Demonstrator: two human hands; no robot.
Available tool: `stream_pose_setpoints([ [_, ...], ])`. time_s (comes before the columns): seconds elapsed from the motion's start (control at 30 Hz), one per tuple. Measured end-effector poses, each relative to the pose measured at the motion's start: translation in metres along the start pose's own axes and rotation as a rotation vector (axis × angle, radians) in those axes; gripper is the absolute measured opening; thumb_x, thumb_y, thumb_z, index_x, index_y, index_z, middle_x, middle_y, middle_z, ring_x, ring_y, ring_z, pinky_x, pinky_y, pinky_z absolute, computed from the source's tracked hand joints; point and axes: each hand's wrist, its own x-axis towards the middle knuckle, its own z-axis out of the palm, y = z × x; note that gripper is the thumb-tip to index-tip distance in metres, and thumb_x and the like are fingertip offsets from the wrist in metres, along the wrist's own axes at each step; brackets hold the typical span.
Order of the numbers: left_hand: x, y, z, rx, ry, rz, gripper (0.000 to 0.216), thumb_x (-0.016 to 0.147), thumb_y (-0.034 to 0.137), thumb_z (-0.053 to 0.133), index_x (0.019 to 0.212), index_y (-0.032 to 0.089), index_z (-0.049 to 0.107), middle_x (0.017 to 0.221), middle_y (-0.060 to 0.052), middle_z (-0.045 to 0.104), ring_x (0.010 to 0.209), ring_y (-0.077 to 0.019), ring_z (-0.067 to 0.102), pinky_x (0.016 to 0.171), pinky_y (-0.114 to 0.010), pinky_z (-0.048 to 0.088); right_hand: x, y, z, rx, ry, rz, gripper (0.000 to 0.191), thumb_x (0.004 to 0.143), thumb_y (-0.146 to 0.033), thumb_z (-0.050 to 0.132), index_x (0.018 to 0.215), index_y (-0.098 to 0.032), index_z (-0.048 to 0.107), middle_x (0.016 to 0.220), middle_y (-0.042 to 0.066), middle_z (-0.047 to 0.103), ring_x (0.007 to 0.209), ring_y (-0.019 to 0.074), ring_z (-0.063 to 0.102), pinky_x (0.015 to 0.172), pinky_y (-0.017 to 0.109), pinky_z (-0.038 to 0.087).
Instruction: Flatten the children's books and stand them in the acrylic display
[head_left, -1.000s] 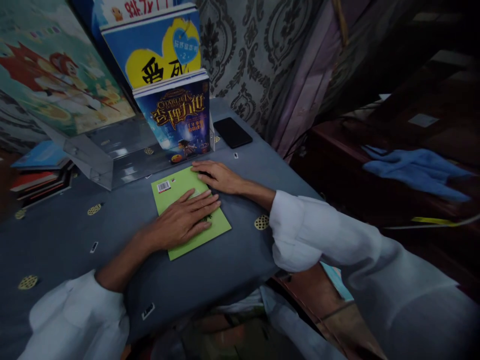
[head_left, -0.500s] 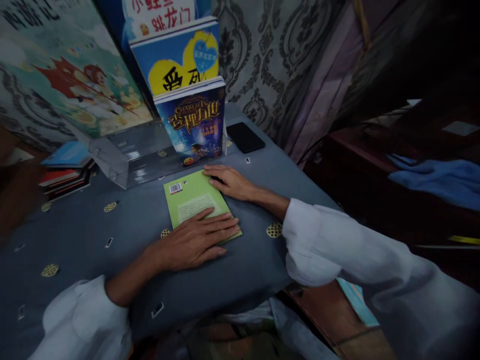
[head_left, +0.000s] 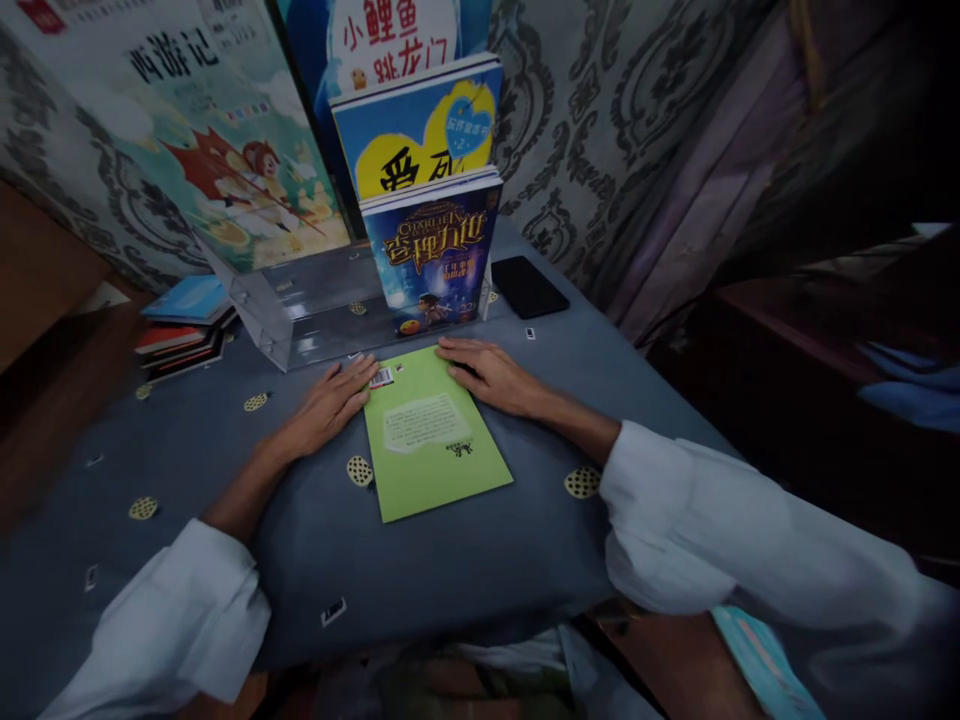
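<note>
A thin green book (head_left: 431, 440) lies back cover up on the blue-grey tablecloth (head_left: 225, 450). My left hand (head_left: 330, 400) rests flat on the cloth at the book's upper left corner, fingers stretched out and touching its edge by the barcode. My right hand (head_left: 491, 375) lies at the upper right corner, its fingers curled over that edge. Just beyond the book stands a clear plastic display stand (head_left: 300, 310) holding a dark blue storybook (head_left: 435, 250), with a blue and yellow book (head_left: 420, 135) behind it.
A black phone (head_left: 529, 287) lies right of the stand. A stack of books (head_left: 184, 325) sits at the far left. A large illustrated book (head_left: 217, 170) leans at the back. Patterned curtains hang behind; a dark wooden surface with blue cloth (head_left: 915, 390) lies to the right.
My left hand has slid off the green book's cover to its upper left corner. The view has shifted, and the book now lies fully uncovered. My right hand stays at the upper right corner.
</note>
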Motion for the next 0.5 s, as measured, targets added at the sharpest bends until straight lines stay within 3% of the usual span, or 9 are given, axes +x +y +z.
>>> stream_pose_setpoints([
  [0.3, -0.021, 0.013, 0.002, 0.048, -0.029, 0.059, 0.063, 0.106, 0.055, 0.020, 0.161, 0.024, 0.021, 0.167, -0.006, 0.024, 0.156, -0.0240, 0.015, 0.127, -0.051, 0.012, -0.002, -0.007, 0.002, -0.054, 0.020, 0.038, 0.043, 0.099, -0.026, 0.046, 0.139, -0.015, 0.060, 0.149, 0.015, 0.055, 0.139, 0.0285, 0.051, 0.115, 0.053, 0.040],
  [0.5, -0.037, 0.035, 0.010, 0.090, -0.063, 0.204, 0.093, 0.094, 0.071, 0.043, 0.162, 0.029, -0.004, 0.169, -0.011, 0.007, 0.156, -0.0327, 0.005, 0.126, -0.057, 0.010, -0.003, -0.008, 0.002, -0.082, 0.016, 0.046, 0.043, 0.100, -0.026, 0.045, 0.139, -0.016, 0.060, 0.149, 0.014, 0.055, 0.139, 0.0287, 0.051, 0.114, 0.056, 0.040],
])
